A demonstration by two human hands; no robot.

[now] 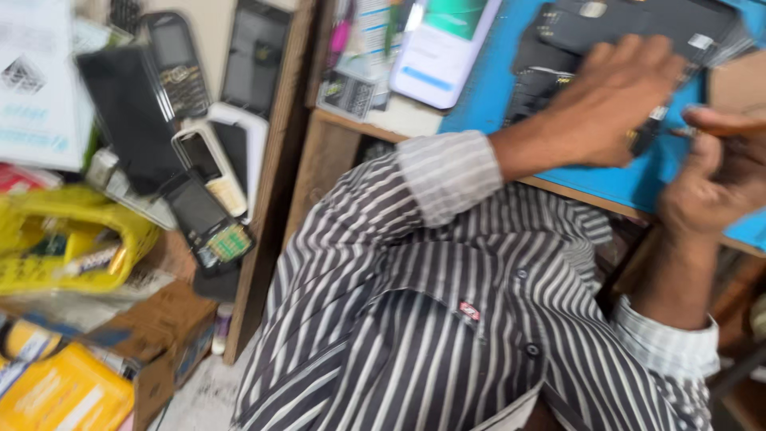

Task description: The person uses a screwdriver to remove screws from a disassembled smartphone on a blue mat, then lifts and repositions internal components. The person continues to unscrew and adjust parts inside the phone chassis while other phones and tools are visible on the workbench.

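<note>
From the head camera, you are looking steeply down your own chest, and the picture is tilted and motion-blurred. Your left hand [618, 100] reaches out over the blue mat [487, 88] on the wooden bench [335, 152], forearm running up from the rolled striped cuff, wrist slightly bent. The palm faces down and the fingers lie flat and close together on the opened black phone [622, 28] at the top of the view, pressing it to the mat. The phone's dark back shows, with a small metal part near its upper edge.

Your right hand [714, 172] comes in from the right edge, forearm rising from the lower right, wrist cocked. Its fingers are curled tight around a thin tool [678, 132] with a brown handle, and the tip points left toward the gap just beside your left hand. Whether the tip touches the phone you cannot tell; the blur hides it.

Further left on the mat's edge lies a white smartphone [443, 48] with a lit screen. To the far left, below bench height, a heap of old keypad handsets [191, 160] leans against the wall above a yellow bag [72, 239] and a cardboard box [159, 327].
</note>
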